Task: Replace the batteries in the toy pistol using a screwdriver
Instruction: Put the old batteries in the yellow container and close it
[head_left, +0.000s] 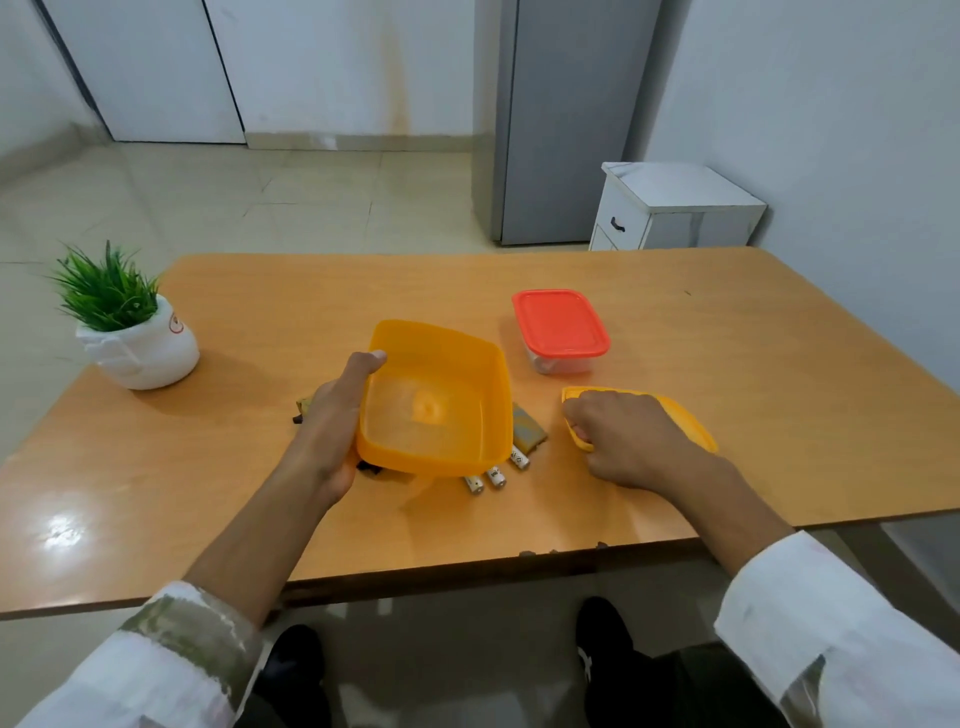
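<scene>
My left hand grips the left wall of an empty orange plastic box, which is tilted up off the wooden table. Under and beside the box lie three white batteries and a partly hidden olive and yellow object, likely the toy pistol; a dark part of it shows at the box's left edge. My right hand is closed on the orange lid, which lies flat on the table to the right. No screwdriver is visible.
A clear container with a red lid stands behind the orange lid. A potted green plant sits at the table's left. A white cabinet and a grey fridge stand beyond the far edge.
</scene>
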